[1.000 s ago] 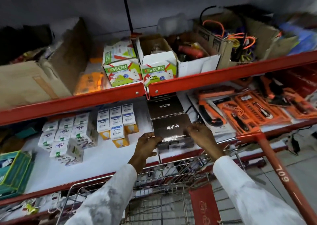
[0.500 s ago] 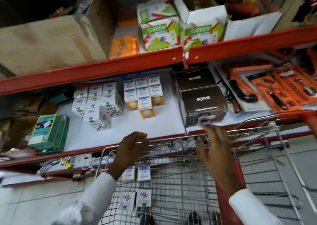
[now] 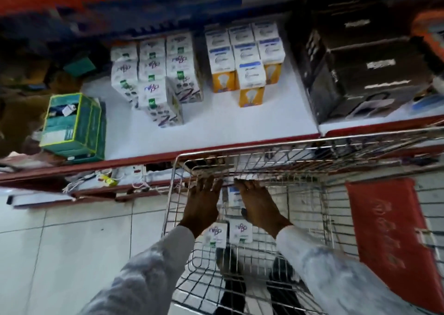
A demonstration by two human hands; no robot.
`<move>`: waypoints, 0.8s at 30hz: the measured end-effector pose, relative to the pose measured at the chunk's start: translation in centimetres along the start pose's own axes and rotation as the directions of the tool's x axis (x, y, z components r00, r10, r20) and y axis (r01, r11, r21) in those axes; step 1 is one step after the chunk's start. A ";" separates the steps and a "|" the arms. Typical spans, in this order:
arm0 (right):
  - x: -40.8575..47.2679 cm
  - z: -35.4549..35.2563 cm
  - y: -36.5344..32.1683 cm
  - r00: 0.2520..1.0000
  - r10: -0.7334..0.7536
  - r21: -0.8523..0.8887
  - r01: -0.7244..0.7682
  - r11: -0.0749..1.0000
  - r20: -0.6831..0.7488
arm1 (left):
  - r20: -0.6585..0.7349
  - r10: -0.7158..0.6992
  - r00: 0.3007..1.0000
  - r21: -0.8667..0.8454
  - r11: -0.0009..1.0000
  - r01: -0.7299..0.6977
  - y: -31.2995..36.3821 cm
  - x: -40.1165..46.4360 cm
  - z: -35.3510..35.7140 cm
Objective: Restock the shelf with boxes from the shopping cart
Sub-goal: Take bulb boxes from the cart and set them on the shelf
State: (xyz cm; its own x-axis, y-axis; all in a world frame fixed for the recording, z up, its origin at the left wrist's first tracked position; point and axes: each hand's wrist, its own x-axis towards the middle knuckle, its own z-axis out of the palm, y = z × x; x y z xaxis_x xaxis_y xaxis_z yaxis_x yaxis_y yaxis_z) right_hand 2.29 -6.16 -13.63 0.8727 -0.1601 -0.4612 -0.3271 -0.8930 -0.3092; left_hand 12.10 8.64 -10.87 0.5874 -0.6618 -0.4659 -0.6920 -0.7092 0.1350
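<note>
Both hands, left (image 3: 203, 205) and right (image 3: 260, 207), were down in the cart (image 3: 300, 170), fingers spread around a small box (image 3: 232, 195); grip's too blurry to call. Shelf (image 3: 216, 127) sat just beyond.

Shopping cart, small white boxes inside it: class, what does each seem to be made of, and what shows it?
Shopping cart: metal wire, silvery and shiny, judging by its thin welded grid and bright glints. Small white boxes: probably printed cardboard, given flat faces, sharp folded edges and printed logos; blur hides finer finish.
</note>
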 end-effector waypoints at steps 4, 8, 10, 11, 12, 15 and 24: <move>1.5 1.7 -0.4 1.000 0.026 -0.047 -0.027 0.999 -0.014 | 0.020 -0.007 1.000 0.059 0.998 0.006 -1.0 1.4 1.6; 1.1 0.2 -0.4 0.997 0.052 -0.005 -0.052 0.999 -0.052 | -0.018 0.010 1.000 0.057 0.998 -0.009 -1.5 1.0 0.7; -0.2 -2.2 -0.3 0.995 0.062 0.061 -0.057 0.996 -0.082 | -0.059 0.015 0.998 0.007 1.000 -0.015 -1.1 -0.2 -1.4; -1.0 -3.9 -0.2 0.992 0.068 0.104 -0.058 0.993 -0.103 | -0.080 0.017 0.997 -0.019 1.000 -0.019 -0.7 -1.0 -2.7; -1.9 -5.6 -0.2 0.990 0.082 0.160 -0.063 0.985 -0.114 | -0.098 0.023 0.995 -0.044 0.999 -0.027 -0.3 -1.9 -4.1; -4.8 -11.7 0.3 0.988 0.110 0.317 -0.070 0.946 -0.111 | -0.176 0.044 0.983 -0.137 0.988 -0.068 0.7 -4.9 -9.1; -8.5 -29.2 2.8 0.967 0.061 0.384 0.040 0.923 -0.247 | -0.340 0.070 0.938 -0.268 0.949 -0.168 2.6 -6.2 -23.8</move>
State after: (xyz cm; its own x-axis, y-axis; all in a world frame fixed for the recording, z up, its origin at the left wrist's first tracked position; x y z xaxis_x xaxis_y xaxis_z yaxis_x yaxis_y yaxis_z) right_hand 4.60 -19.57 13.75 0.9135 -0.3135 -0.2592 -0.4062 -0.6687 -0.6228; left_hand 16.71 5.11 13.18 0.6452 -0.7528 -0.1304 -0.6426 -0.6271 0.4402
